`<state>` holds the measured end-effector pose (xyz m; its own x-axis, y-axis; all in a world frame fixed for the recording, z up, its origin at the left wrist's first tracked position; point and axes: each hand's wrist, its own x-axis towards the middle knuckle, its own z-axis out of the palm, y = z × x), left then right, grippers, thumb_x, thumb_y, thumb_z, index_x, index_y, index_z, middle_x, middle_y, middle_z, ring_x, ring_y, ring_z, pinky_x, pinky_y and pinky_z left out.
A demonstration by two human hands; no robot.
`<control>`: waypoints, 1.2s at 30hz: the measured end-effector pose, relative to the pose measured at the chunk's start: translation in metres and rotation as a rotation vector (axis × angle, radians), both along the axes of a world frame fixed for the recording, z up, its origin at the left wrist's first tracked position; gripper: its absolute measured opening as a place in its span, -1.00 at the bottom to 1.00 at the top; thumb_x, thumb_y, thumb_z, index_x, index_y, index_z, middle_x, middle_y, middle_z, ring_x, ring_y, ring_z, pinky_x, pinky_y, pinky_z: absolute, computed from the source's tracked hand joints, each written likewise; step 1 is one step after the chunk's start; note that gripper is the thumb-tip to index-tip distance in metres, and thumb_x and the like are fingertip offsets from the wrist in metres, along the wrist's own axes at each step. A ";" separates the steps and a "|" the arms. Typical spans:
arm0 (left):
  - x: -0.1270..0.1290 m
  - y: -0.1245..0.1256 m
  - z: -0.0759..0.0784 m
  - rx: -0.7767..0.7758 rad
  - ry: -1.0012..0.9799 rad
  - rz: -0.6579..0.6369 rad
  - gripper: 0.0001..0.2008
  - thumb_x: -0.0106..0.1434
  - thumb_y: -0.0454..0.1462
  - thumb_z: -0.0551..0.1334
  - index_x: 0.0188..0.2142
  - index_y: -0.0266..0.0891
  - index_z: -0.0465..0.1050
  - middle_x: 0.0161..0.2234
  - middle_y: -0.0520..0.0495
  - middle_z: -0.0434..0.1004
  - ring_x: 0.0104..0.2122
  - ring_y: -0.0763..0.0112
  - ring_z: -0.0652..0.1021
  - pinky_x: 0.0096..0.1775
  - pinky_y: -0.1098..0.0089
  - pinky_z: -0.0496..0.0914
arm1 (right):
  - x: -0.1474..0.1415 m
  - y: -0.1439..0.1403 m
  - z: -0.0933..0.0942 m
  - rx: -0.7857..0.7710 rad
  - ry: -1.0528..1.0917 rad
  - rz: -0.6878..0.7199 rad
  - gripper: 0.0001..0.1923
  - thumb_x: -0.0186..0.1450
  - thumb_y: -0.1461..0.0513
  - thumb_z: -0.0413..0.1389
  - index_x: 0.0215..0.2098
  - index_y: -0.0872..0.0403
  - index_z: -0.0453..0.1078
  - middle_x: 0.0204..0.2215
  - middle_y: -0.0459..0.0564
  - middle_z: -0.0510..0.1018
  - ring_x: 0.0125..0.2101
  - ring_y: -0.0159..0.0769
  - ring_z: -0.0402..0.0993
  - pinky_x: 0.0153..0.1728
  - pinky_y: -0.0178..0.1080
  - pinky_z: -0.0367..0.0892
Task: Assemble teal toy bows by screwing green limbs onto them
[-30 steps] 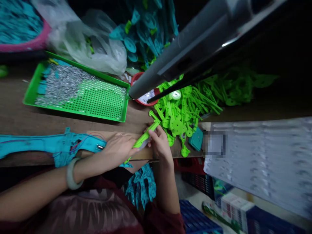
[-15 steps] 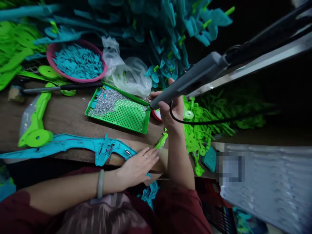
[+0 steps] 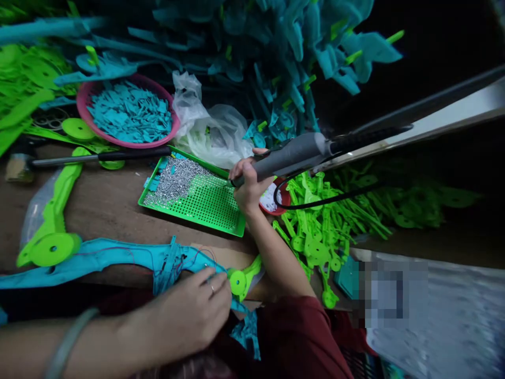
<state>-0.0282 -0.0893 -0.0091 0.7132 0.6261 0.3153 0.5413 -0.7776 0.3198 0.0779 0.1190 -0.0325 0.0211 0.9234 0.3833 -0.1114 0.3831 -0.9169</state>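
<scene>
My right hand [image 3: 248,183] grips a grey electric screwdriver [image 3: 290,156] that hangs from a black cable; its tip sits over the right end of a green perforated screw tray [image 3: 197,197]. My left hand [image 3: 188,311] presses on a long teal plastic toy piece [image 3: 114,255] lying along the table's near edge. A small green round-ended part [image 3: 241,279] lies right by its fingertips, at the end of the teal piece. Thin red and blue wires run over the teal piece.
A pink bowl [image 3: 125,110] of teal bits and a clear plastic bag [image 3: 209,129] stand behind the tray. A small red dish [image 3: 275,200] sits beside a heap of green parts [image 3: 335,221]. Teal parts are piled at the back. Another green part [image 3: 53,221] lies at left.
My right hand left the green part, reached up for the hanging screwdriver and brought it down over the screw tray. My left hand moved onto the teal piece. The view swung left.
</scene>
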 end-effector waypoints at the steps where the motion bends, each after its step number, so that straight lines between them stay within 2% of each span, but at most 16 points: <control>1: 0.008 -0.007 -0.005 0.041 -0.006 -0.054 -0.69 0.41 -0.24 0.09 0.05 -0.24 0.47 0.09 -0.09 0.51 0.11 0.26 0.44 0.14 0.26 0.27 | 0.000 0.001 -0.005 -0.002 -0.025 0.007 -0.60 0.20 -0.05 0.13 -0.07 -0.10 0.25 -0.63 -0.28 0.17 -0.67 -0.44 0.19 -0.58 -0.31 0.28; 3: 0.024 -0.012 -0.014 0.116 0.009 -0.132 -0.66 0.43 -0.25 0.05 0.10 -0.25 0.45 0.16 -0.10 0.44 0.18 0.25 0.38 0.17 0.25 0.26 | 0.002 0.003 -0.011 -0.013 -0.098 -0.006 -0.59 0.21 -0.09 0.10 -0.07 -0.11 0.23 -0.63 -0.27 0.15 -0.67 -0.43 0.19 -0.58 -0.30 0.25; 6: 0.047 -0.004 -0.027 0.127 0.042 -0.105 -0.61 0.42 -0.28 0.01 0.15 -0.24 0.42 0.21 -0.10 0.38 0.23 0.24 0.33 0.21 0.23 0.24 | 0.004 0.004 -0.014 -0.023 -0.166 -0.025 -0.55 0.22 -0.13 0.05 -0.04 -0.13 0.14 -0.63 -0.27 0.14 -0.67 -0.42 0.18 -0.58 -0.29 0.25; 9: 0.058 0.002 -0.036 0.121 0.066 -0.081 -0.59 0.41 -0.29 -0.01 0.16 -0.25 0.42 0.21 -0.11 0.37 0.24 0.22 0.33 0.21 0.22 0.25 | 0.003 0.004 -0.015 -0.038 -0.175 -0.033 -0.54 0.20 -0.15 0.06 -0.09 -0.12 0.08 -0.62 -0.28 0.14 -0.66 -0.42 0.21 -0.57 -0.28 0.28; 16: 0.044 -0.005 -0.040 0.149 0.063 -0.073 -0.58 0.37 -0.29 0.05 0.16 -0.30 0.42 0.21 -0.15 0.38 0.20 0.19 0.37 0.18 0.23 0.26 | 0.002 0.001 -0.016 -0.016 -0.073 -0.027 -0.60 0.21 -0.07 0.12 -0.14 -0.10 0.11 -0.60 -0.28 0.21 -0.66 -0.44 0.26 -0.56 -0.29 0.29; 20: 0.043 -0.006 -0.046 0.190 0.064 -0.040 -0.56 0.36 -0.31 0.04 0.19 -0.35 0.38 0.22 -0.15 0.37 0.20 0.20 0.38 0.17 0.25 0.28 | -0.003 0.003 -0.017 -0.059 -0.119 -0.073 -0.56 0.21 -0.11 0.10 -0.11 -0.08 0.14 -0.60 -0.27 0.20 -0.63 -0.43 0.28 -0.52 -0.28 0.32; 22: 0.043 -0.008 -0.049 0.214 0.082 -0.007 -0.54 0.35 -0.31 0.03 0.20 -0.38 0.36 0.22 -0.18 0.37 0.20 0.19 0.39 0.18 0.25 0.27 | -0.006 0.003 -0.010 -0.066 -0.130 -0.078 -0.57 0.21 -0.09 0.10 -0.07 -0.08 0.15 -0.59 -0.26 0.19 -0.63 -0.43 0.29 -0.52 -0.28 0.32; 24: 0.040 -0.013 -0.050 0.238 0.097 0.001 -0.53 0.34 -0.31 0.04 0.20 -0.41 0.35 0.22 -0.21 0.36 0.20 0.16 0.39 0.19 0.24 0.26 | -0.003 -0.002 0.007 -0.030 -0.093 -0.086 -0.63 0.23 0.00 0.09 -0.07 -0.08 0.15 -0.60 -0.26 0.19 -0.65 -0.45 0.28 -0.54 -0.29 0.31; 28: 0.029 -0.022 -0.052 0.241 0.097 -0.012 -0.50 0.31 -0.32 0.03 0.21 -0.44 0.32 0.25 -0.26 0.32 0.21 0.10 0.38 0.23 0.17 0.23 | 0.034 -0.032 0.054 0.102 0.004 -0.207 -0.76 0.23 0.16 0.02 -0.12 -0.10 0.17 -0.65 -0.28 0.14 -0.69 -0.46 0.20 -0.61 -0.35 0.25; 30: 0.025 -0.024 -0.054 0.230 0.074 -0.016 -0.48 0.29 -0.33 0.04 0.22 -0.48 0.30 0.26 -0.32 0.28 0.23 0.06 0.35 0.27 0.12 0.16 | 0.063 -0.053 0.066 0.135 -0.032 -0.273 -0.77 0.21 0.17 0.02 -0.15 -0.09 0.20 -0.68 -0.30 0.14 -0.72 -0.45 0.14 -0.67 -0.36 0.20; 32: 0.024 -0.023 -0.057 0.218 0.041 -0.029 -0.46 0.28 -0.33 0.03 0.22 -0.54 0.28 0.27 -0.38 0.24 0.24 0.01 0.33 0.31 0.07 0.09 | 0.091 -0.072 0.061 0.151 -0.072 -0.330 -0.77 0.19 0.19 0.04 -0.16 -0.08 0.23 -0.71 -0.32 0.17 -0.74 -0.44 0.12 -0.71 -0.37 0.16; 36: 0.025 -0.020 -0.057 0.213 0.040 -0.066 -0.45 0.28 -0.29 0.03 0.22 -0.55 0.27 0.28 -0.40 0.23 0.24 -0.03 0.33 0.35 0.01 0.01 | 0.124 -0.090 0.026 0.124 -0.074 -0.432 -0.76 0.18 0.23 0.04 -0.15 -0.07 0.23 -0.71 -0.32 0.21 -0.73 -0.43 0.13 -0.69 -0.37 0.19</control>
